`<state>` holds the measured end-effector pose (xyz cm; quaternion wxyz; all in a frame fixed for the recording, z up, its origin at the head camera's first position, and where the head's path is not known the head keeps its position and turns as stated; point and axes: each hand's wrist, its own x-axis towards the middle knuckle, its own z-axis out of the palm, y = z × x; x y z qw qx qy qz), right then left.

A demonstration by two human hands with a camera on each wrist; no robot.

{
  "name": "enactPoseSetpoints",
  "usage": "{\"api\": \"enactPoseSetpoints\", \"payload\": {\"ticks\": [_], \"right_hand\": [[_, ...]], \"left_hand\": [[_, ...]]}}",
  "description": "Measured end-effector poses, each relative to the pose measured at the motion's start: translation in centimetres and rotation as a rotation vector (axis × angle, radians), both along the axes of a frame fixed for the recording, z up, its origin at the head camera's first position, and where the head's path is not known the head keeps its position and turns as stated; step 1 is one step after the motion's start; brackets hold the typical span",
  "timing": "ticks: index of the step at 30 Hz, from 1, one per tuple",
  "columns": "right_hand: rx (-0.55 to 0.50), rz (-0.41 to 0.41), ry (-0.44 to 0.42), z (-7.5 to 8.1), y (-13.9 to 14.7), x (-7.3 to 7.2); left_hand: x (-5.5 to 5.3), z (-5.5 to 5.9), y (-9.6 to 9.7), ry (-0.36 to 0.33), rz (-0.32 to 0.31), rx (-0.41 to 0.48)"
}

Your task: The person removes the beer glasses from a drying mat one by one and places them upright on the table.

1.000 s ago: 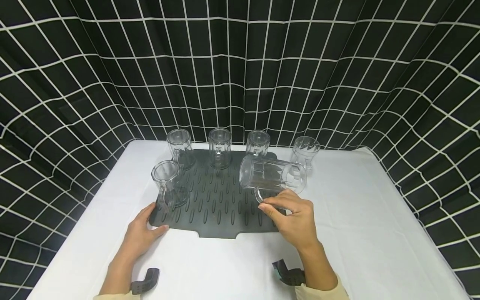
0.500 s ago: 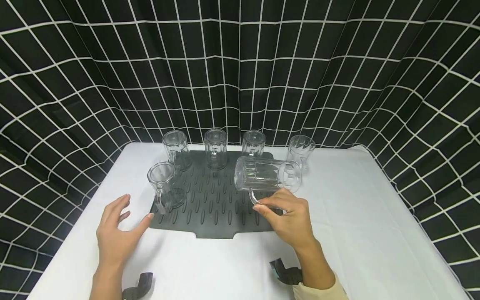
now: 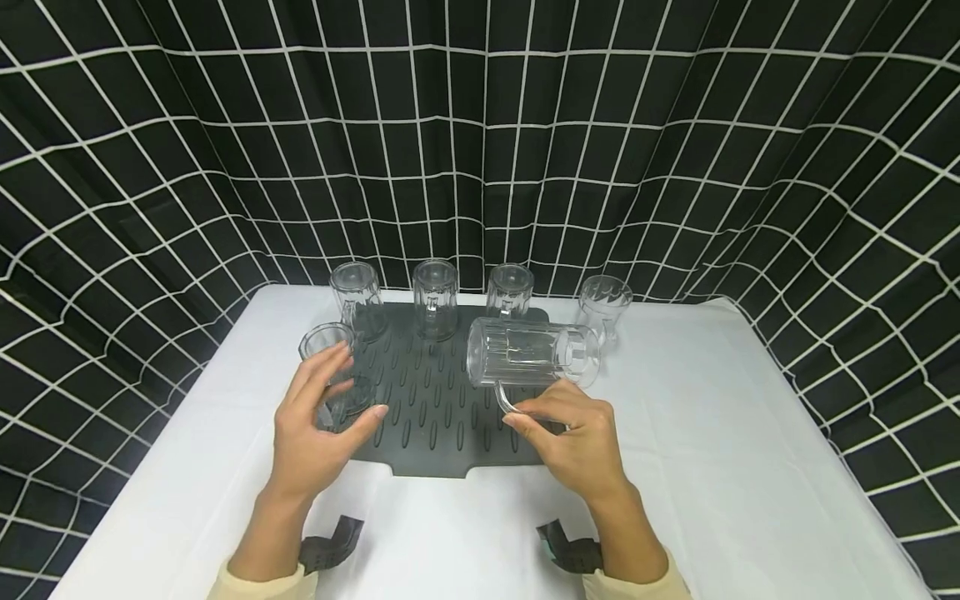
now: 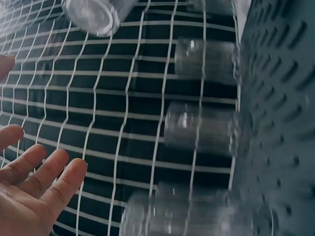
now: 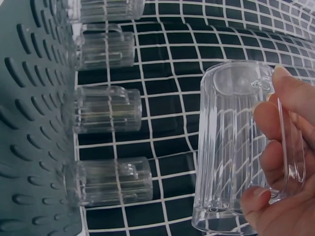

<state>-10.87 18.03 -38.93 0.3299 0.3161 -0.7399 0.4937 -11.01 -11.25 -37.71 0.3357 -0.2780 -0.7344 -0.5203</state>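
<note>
My right hand [image 3: 581, 433] grips the handle of a clear faceted glass mug [image 3: 525, 354]. The mug lies sideways in the air above the dark grey ribbed mat [image 3: 435, 421], its handle toward me. In the right wrist view, fingers [image 5: 269, 160] curl round that handle. My left hand [image 3: 315, 425] is raised over the mat's left front, thumb and fingers spread with nothing between them. Beyond it, partly hidden by the fingers, another glass mug [image 3: 324, 335] stands on the mat. From the left wrist view, the left hand [image 4: 34, 191] appears apart from the mugs.
Along the mat's back edge stand three glass mugs, at left [image 3: 356, 292], middle [image 3: 435, 296] and right [image 3: 510, 290]. Right of the mat, on the white tablecloth [image 3: 720, 433], is a clear glass [image 3: 603, 304] wider at its top. A black gridded curtain [image 3: 480, 150] surrounds the table.
My left hand has let go of the mat's left edge, drawn back left, then come up and rightward in front of the near left mug. The right hand holds its mug almost still.
</note>
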Motion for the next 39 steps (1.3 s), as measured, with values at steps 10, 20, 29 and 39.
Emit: {"api": "enactPoseSetpoints", "payload": {"ticks": [10,20,29,39], "right_hand": [[0.022,0.001,0.001,0.0,0.0,0.1],[0.078,-0.007,-0.017,-0.2,-0.3,0.3],[0.129,0.024,-0.024,-0.6,-0.8,0.3],[0.174,0.083,-0.013,-0.9,-1.7,0.2]], "left_hand": [[-1.1,2.5,3.9,-0.136,-0.072,-0.020],[-3.9,-0.7,6.1,-0.292,-0.262,0.029],[-3.9,-1.5,6.6,-0.375,-0.349,0.063],[-4.0,-1.7,6.5,-0.424,-0.347,0.029]]}}
